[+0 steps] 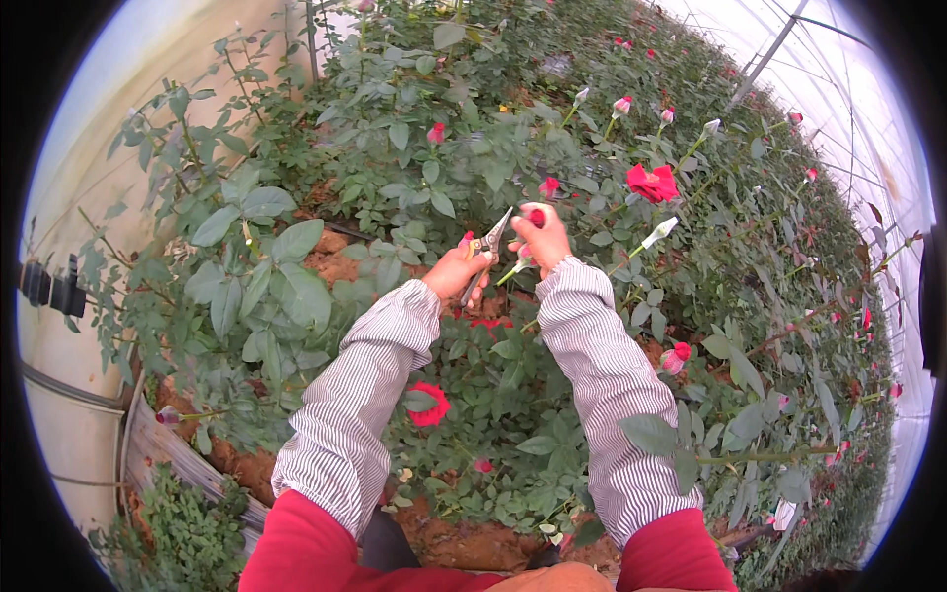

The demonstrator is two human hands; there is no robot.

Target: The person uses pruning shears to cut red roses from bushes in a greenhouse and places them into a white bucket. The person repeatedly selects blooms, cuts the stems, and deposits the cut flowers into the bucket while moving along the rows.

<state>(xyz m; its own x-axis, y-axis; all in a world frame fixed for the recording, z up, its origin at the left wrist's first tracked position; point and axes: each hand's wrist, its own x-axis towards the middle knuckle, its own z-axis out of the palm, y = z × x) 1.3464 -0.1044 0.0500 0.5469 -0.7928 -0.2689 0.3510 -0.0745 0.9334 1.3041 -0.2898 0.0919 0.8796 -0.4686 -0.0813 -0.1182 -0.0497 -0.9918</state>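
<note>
My left hand (456, 272) is closed around a pair of pruning shears (491, 240), whose pointed metal blades stick up and to the right. A red rosebud (466, 239) shows at the edge of this hand. Close by on the right, my right hand (544, 240) has its fingers curled at a dark red rosebud (537, 217). Below its fingers is a second, pinkish bud (524, 255) on a green stem; whether the fingers grip that one I cannot tell. Another red rosebud (549, 187) stands just above the right hand. Striped sleeve covers are on both forearms.
Dense leafy rose bushes surround both arms. An open red rose (652, 183) and a bud in a white net sleeve (659, 232) stand to the right. Another red rose (429, 404) is below the left forearm. Plastic greenhouse sheeting (81, 436) lies left, with a metal pole (766, 55) upper right.
</note>
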